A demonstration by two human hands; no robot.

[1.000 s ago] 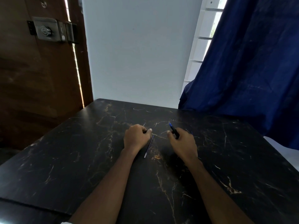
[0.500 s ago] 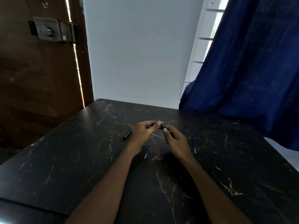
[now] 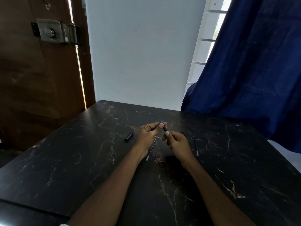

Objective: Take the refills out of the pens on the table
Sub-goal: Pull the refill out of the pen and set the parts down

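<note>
A dark pen with a blue tip is held a little above the black marble table, tip pointing away from me. My left hand pinches its tip end between thumb and fingers. My right hand grips the barrel's rear end. A thin refill lies on the table between my wrists. A second refill lies to the right of my right hand. A black pen cap lies left of my left hand.
The table meets a white wall at the back. A wooden door with a metal lock stands at the left. A blue curtain hangs over the table's far right corner.
My left hand left the table, where the black cap now lies, and came onto the pen's tip end. Both hands now hold the pen, and its blue tip shows past my left fingers.
</note>
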